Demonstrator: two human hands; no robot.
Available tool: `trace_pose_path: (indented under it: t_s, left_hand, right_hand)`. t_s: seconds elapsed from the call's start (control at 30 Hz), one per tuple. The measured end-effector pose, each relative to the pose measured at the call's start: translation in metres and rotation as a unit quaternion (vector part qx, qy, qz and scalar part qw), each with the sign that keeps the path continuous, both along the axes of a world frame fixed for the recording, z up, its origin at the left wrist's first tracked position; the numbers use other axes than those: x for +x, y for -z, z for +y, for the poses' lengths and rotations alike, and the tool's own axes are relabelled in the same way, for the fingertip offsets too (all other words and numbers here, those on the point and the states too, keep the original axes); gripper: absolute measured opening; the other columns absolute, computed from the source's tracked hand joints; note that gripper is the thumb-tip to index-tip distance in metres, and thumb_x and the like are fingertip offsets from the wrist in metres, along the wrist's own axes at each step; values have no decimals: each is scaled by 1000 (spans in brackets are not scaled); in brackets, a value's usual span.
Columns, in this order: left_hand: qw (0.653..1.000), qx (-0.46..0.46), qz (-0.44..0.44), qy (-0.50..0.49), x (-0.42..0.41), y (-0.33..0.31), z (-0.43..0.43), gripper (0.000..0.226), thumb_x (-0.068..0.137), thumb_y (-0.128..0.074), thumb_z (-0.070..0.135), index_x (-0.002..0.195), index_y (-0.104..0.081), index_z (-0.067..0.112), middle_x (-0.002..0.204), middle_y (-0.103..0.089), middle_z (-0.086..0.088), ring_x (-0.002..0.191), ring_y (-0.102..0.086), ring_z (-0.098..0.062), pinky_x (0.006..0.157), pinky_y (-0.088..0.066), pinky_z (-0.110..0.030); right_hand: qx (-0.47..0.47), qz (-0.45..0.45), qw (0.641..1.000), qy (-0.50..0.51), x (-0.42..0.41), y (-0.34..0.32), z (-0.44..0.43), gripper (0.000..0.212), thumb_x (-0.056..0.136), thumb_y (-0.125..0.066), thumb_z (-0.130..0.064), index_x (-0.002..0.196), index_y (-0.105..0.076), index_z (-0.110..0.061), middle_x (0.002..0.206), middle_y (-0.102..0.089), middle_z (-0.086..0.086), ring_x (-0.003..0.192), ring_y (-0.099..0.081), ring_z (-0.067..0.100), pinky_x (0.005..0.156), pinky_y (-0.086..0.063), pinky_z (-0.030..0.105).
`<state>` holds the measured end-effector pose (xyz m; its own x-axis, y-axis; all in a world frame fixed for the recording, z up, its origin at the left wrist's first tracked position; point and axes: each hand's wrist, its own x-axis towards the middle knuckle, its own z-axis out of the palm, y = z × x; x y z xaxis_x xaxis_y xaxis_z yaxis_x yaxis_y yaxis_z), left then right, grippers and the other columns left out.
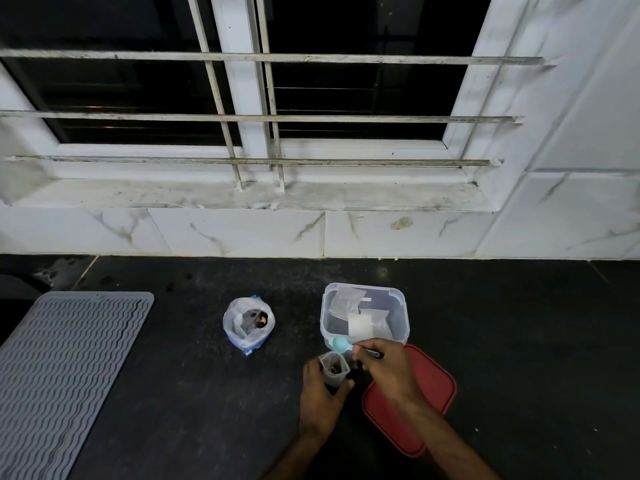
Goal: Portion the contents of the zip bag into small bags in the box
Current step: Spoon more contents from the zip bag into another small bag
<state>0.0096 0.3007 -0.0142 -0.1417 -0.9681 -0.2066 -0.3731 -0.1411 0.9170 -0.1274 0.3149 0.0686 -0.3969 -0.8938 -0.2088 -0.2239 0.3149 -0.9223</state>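
Observation:
An open zip bag (248,323) with dark contents stands on the black counter, left of centre. To its right is a clear plastic box (364,313) with several small clear bags inside. In front of the box my left hand (320,393) grips a small clear bag (334,367), held open and upright, with dark bits in it. My right hand (388,370) pinches the handle of a light blue spoon (341,344), whose bowl hovers just above the small bag's mouth.
A red lid (426,403) lies flat under my right wrist, just in front of the box. A grey ribbed mat (65,368) covers the counter's left side. A white marbled wall and a barred window sill (242,195) run along the back.

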Motion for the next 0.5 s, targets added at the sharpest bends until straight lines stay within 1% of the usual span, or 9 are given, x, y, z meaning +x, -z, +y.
trace_pose_path:
  t_s: [0.1,0.17,0.23,0.27,0.3,0.33,0.4,0.43,0.5]
  left_hand:
    - [999,15,25,19,5,2,-1,72,62,-85,31,124,-49,26,125,-48,10,113,-55,-3,97,-48,-25]
    - [998,32,45,17,14,5,-2,89,57,-86,45,132,-43,26,131,-44,14,120,-51,-2,102,-46,-26]
    - [998,34,59,-14,28,5,-3,93,62,-78,62,139,-38,27,137,-44,15,126,-47,-3,107,-42,-29]
    - [996,33,66,-44,36,3,-5,88,67,-72,66,139,-38,27,137,-45,14,126,-47,-3,108,-42,-31]
    - [993,33,72,-85,46,0,-10,78,73,-68,64,136,-41,26,136,-48,11,124,-49,-4,107,-43,-32]
    - [987,33,78,-135,56,-3,-16,64,80,-66,55,132,-45,24,132,-53,6,120,-52,-6,104,-45,-33]
    - [965,39,89,-244,77,-8,-35,36,89,-65,36,116,-52,16,117,-61,-6,106,-59,-15,91,-47,-31]
    - [953,48,87,-285,88,-9,-46,29,90,-64,33,108,-53,14,110,-62,-10,101,-60,-20,87,-46,-32]
    - [936,91,75,-330,107,-6,-70,35,89,-66,37,104,-53,8,104,-62,-14,99,-60,-28,87,-48,-39]
  right_hand:
    - [-7,-21,999,23,0,-6,-5,10,86,-69,-8,81,-76,-12,72,-74,-1,66,-68,6,59,-49,12]
    - [-12,-1,999,31,5,-6,-13,10,86,-70,-12,79,-76,-16,74,-74,-4,71,-70,9,61,-51,16]
    - [-20,20,999,19,15,-8,-23,14,86,-71,-15,76,-75,-23,74,-74,-8,72,-69,7,66,-54,22]
    - [-28,34,999,8,22,-9,-28,16,85,-71,-15,74,-74,-26,74,-73,-11,72,-68,4,68,-54,23]
    - [-36,47,998,-6,31,-10,-35,17,85,-72,-16,74,-74,-28,73,-73,-12,72,-67,2,70,-53,22]
    - [-42,61,997,-20,40,-11,-41,16,85,-72,-16,75,-74,-29,72,-73,-13,72,-67,1,71,-53,21]
    - [-51,96,993,-46,61,-11,-57,12,86,-71,-18,78,-75,-26,72,-72,-13,72,-66,0,70,-50,17]
    - [-56,117,990,-57,72,-10,-66,10,86,-70,-19,80,-75,-24,73,-72,-13,72,-65,-1,69,-48,15]
    - [-59,169,981,-80,94,-5,-84,6,86,-70,-23,85,-75,-23,82,-73,-12,77,-65,-1,72,-47,14]
